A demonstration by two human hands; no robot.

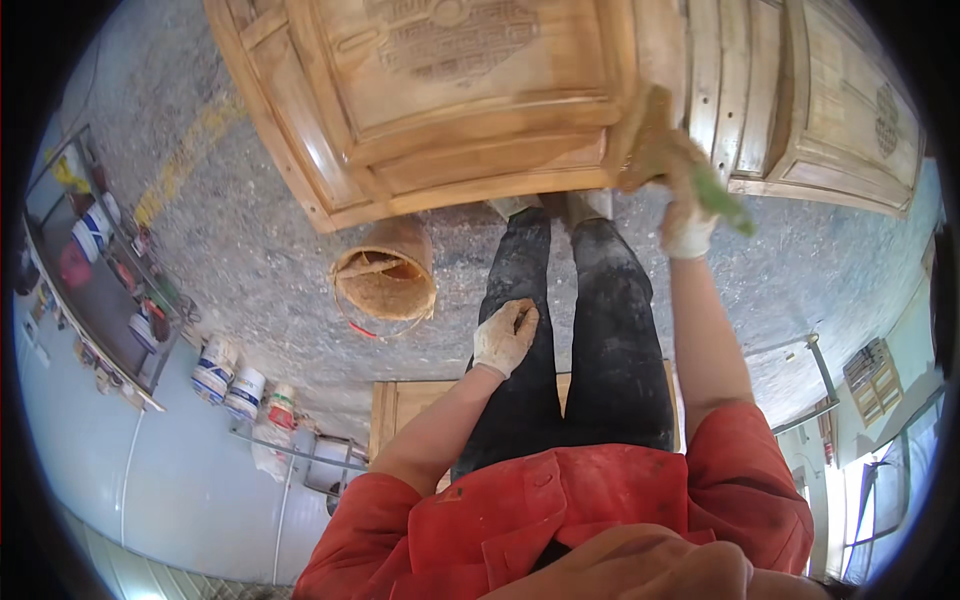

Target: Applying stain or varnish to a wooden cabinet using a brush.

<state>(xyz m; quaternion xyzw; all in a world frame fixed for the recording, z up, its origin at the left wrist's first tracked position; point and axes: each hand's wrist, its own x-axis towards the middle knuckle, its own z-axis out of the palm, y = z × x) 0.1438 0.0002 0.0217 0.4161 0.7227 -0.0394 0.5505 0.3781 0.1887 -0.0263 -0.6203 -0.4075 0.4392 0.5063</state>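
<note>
My right hand [687, 215], in a pale glove, is closed around a motion-blurred brush [655, 135] with tan-brown bristles and a green part [725, 205]. It is at the lower right edge of a carved wooden door panel [450, 130], whose surface looks glossy in places. My left hand [505, 338], also gloved, rests by my left thigh with its fingers curled, and what it holds, if anything, cannot be made out. A brown-stained bucket [410, 250] with a wire handle and something stick-like inside stands on the floor [250, 260] left of my legs.
A second wooden panel [840, 130] lies at the upper right, and another [385, 410] behind my legs. A metal rack [70, 250] with containers runs along the left. Several white buckets [245, 392] stand lower left. Metal bars [823, 380] and a framed item [870, 385] are at the right.
</note>
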